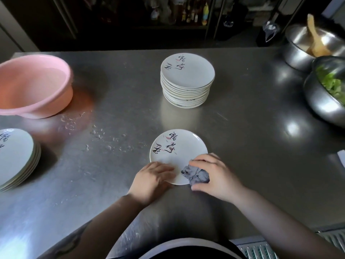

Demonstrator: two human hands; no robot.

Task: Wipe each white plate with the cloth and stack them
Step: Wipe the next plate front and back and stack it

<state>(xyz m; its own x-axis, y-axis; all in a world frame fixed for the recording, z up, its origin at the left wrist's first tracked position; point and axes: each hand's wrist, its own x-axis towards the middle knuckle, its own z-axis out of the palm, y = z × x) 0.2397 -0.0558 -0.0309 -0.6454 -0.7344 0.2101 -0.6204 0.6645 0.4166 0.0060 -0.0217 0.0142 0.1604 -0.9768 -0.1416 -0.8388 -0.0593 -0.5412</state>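
Commercial kitchen; steel worktop, stacked printed plates, steel bowls, greens

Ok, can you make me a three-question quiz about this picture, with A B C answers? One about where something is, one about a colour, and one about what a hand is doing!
1. Where is the tall stack of plates?
A. Inside the pink basin
B. On the table beyond the single plate
C. In the person's lap

2. What colour is the basin?
A. Pink
B. Green
C. Black

3. What is the right hand doing?
A. Hanging with nothing in it
B. Lifting a spoon
C. Holding the cloth against the single plate

Answers: 1 B, the stack stands on the metal table farther away than the single plate. 2 A, its wall is pink. 3 C, its fingers curl over the grey cloth on the plate, while the left hand rests on the near rim.
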